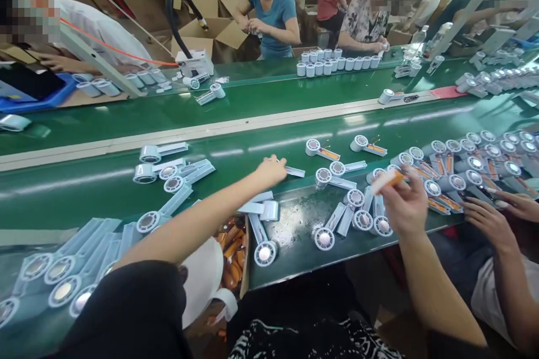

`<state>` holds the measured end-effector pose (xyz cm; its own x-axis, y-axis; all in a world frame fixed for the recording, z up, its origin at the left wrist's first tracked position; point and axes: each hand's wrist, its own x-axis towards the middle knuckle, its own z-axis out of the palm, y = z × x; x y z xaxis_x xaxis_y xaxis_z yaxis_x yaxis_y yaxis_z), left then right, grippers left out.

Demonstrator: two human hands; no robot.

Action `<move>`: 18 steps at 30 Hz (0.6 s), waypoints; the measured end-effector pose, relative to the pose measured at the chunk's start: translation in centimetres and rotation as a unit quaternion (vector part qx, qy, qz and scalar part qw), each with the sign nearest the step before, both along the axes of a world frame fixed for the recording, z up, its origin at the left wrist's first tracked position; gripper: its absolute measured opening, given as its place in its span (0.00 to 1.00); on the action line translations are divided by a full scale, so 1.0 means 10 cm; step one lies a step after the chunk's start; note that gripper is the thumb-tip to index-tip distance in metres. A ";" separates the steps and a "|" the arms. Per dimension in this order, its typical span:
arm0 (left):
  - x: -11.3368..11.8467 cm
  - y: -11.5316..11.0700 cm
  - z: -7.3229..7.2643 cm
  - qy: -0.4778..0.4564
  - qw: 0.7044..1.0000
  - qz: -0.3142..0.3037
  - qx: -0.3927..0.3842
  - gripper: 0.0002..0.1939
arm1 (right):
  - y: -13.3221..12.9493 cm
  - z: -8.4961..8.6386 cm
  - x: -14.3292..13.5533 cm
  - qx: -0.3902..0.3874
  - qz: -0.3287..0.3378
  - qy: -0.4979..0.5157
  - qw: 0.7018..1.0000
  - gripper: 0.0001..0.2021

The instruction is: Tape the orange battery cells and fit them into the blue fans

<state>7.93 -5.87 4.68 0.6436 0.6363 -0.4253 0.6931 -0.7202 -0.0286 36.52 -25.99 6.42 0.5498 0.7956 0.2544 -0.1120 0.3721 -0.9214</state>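
My left hand point(272, 171) reaches across the green belt, its fingers closed over the head end of a light-blue handheld fan housing. The handle point(296, 171) of that housing sticks out to the right; its round head is hidden under my fingers. Raised above the near ledge, my right hand point(405, 205) pinches a flat orange-and-white piece point(385, 181) between thumb and fingers. Just below and left of it lie several fan housings point(362, 220) with round grilles and open handles. Two housings with orange strips in their handles point(328, 153) rest on the belt ahead.
A box of orange pieces point(232, 252) stands below my left forearm. Fan housings point(63, 269) are piled at left; more with orange strips point(457, 182) crowd the right, beside a co-worker's hands point(490, 221). A pale divider strip point(248, 122) crosses the table. Co-workers sit opposite.
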 end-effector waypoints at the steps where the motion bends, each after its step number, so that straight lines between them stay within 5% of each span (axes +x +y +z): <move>1: -0.06 0.17 -0.02 0.004 1.000 0.006 0.006 0.15 | 0.24 -0.01 -0.08 -0.021 0.041 -0.024 0.999 0.28; 5: -0.08 0.64 -0.16 0.003 1.000 0.016 -0.017 0.17 | 1.22 -0.16 -0.54 -0.116 0.188 -0.174 0.960 0.25; 8: -0.05 0.80 -0.24 -0.016 0.999 0.016 -0.046 0.11 | 1.72 -0.32 -0.82 -0.163 0.258 -0.364 0.880 0.18; 14: -0.06 0.90 -0.29 -0.081 0.994 0.040 -0.057 0.12 | 1.98 -0.51 -0.99 -0.207 0.270 -0.624 0.704 0.21; 18: -0.04 0.87 -0.32 -0.109 0.990 0.071 -0.046 0.15 | 1.97 -0.56 -1.05 -0.230 0.275 -0.678 0.642 0.19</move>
<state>7.51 2.83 1.52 0.6332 0.6921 -0.3465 0.7702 -0.6077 0.1936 26.06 -6.26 0.78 -0.3254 0.9367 -0.1295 0.9110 0.2738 -0.3085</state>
